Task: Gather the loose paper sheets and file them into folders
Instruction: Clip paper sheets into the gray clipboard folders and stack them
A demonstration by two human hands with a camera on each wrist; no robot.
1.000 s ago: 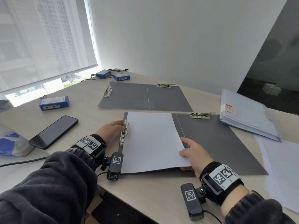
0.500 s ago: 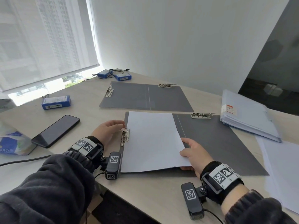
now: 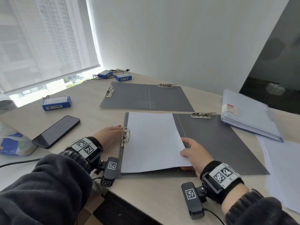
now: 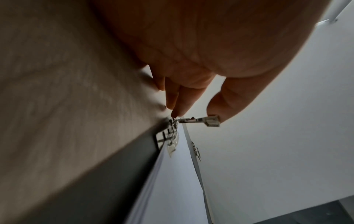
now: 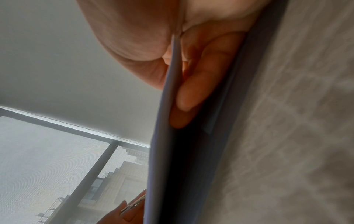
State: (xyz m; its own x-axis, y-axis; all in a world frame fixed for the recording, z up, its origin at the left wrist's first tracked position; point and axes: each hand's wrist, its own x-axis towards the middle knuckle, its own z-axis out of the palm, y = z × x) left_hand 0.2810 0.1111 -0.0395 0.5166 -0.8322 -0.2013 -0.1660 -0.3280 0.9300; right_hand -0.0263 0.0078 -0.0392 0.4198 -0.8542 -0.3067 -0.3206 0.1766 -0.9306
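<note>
The left hand (image 3: 109, 133) pinches the folder's metal clip (image 3: 125, 137) lever at nine o'clock of the paper stack (image 3: 152, 142). The right hand (image 3: 195, 153) grip clamps the stack's corner at four o'clock, thumb on top, fingers (image 5: 193, 84) beneath.

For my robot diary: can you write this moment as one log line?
left hand: lifting clip lever | right hand: pinching paper stack | near folder: open

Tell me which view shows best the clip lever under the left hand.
The left wrist view: the lever stands raised, the left hand's thumb on its end. In the head view the clip is small and the left hand partly hides it. The right wrist view shows a sliver.
</note>
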